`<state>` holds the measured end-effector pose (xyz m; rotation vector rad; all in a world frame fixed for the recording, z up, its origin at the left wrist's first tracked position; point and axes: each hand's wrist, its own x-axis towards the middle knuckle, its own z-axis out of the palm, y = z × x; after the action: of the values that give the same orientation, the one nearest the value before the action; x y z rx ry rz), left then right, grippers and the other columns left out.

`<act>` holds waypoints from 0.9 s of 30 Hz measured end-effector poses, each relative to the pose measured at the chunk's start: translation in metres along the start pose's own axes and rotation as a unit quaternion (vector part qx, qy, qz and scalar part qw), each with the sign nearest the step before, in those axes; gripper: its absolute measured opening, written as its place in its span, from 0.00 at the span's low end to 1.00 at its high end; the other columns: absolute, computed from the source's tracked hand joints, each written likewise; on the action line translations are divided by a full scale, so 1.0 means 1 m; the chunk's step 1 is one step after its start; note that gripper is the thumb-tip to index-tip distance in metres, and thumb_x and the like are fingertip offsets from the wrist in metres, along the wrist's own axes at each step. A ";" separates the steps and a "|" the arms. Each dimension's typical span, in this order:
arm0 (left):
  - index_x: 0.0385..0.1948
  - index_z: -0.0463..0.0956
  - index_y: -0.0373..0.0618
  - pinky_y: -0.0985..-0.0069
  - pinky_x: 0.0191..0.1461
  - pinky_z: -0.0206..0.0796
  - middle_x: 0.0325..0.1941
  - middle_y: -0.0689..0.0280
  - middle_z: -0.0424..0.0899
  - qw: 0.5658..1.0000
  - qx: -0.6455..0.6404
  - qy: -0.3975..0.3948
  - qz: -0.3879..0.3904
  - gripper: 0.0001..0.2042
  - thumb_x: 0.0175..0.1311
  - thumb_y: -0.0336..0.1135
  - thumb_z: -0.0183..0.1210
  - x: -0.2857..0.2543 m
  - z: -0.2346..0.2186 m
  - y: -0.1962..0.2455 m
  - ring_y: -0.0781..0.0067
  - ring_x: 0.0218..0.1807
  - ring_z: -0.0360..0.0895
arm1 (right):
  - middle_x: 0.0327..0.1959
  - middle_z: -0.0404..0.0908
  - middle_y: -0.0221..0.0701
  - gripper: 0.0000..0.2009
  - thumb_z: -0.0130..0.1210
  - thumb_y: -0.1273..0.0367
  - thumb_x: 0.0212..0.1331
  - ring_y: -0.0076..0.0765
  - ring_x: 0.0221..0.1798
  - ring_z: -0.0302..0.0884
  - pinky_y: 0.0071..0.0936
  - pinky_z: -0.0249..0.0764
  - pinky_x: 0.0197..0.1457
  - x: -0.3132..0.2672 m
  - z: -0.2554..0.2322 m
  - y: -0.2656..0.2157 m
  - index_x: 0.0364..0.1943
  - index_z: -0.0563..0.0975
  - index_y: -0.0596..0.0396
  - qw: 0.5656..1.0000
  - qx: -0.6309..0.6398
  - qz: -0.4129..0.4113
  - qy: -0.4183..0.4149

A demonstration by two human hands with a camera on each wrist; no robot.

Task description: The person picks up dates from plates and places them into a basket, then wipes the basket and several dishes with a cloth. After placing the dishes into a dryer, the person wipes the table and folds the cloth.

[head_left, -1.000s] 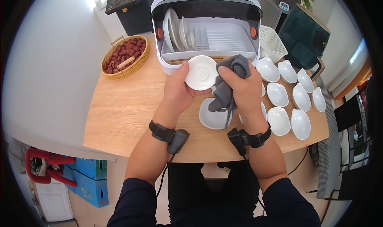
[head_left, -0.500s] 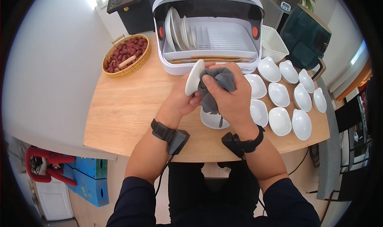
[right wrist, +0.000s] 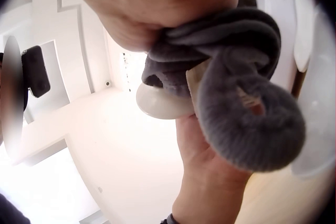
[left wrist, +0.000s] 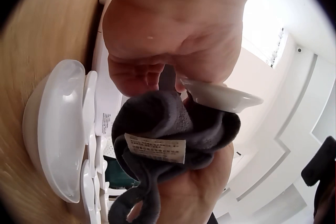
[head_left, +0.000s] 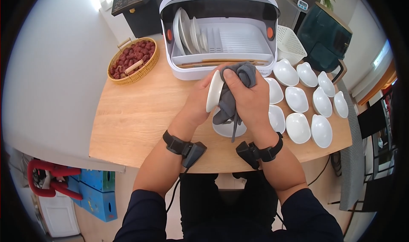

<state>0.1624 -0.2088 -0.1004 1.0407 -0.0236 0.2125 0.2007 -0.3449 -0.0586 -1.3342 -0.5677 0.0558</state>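
A small white saucer (head_left: 214, 91) stands tilted on edge between the two hands, above the table. My left hand (head_left: 197, 98) grips it from the left side. My right hand (head_left: 251, 98) holds a bunched dark grey cloth (head_left: 228, 101) against the saucer's right face. In the left wrist view a white label (left wrist: 155, 148) and a hanging loop show on the cloth (left wrist: 157, 113), with the saucer (left wrist: 223, 97) beside it. The right wrist view shows the cloth hiding much of the saucer (right wrist: 163, 103). Below the hands, a white bowl (head_left: 229, 130) rests on the table, partly covered.
A white dish cabinet (head_left: 221, 74) with plates (head_left: 184, 31) and chopsticks (head_left: 234, 62) stands behind the hands. Several white bowls (head_left: 297, 99) fill the table's right side. A basket of red dates (head_left: 135, 59) sits left; a white perforated basket (head_left: 291, 44) and green appliance (head_left: 326, 37) are back right.
The saucer has turned from facing up to nearly edge-on. The right hand has brought the cloth in against it, and both hands now work close together.
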 end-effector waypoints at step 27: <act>0.49 0.80 0.36 0.68 0.65 0.73 0.63 0.55 0.81 0.976 0.121 0.041 0.177 0.16 0.80 0.43 0.54 0.007 -0.020 -0.005 0.66 0.61 0.79 | 0.36 0.84 0.28 0.15 0.66 0.62 0.64 0.20 0.36 0.79 0.22 0.76 0.39 0.002 -0.003 0.002 0.45 0.82 0.61 0.992 0.083 0.080 -0.058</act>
<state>0.1682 -0.1933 -0.1141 1.2663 -0.1116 0.5941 0.2042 -0.3468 -0.0605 -1.2177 -0.5411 0.3071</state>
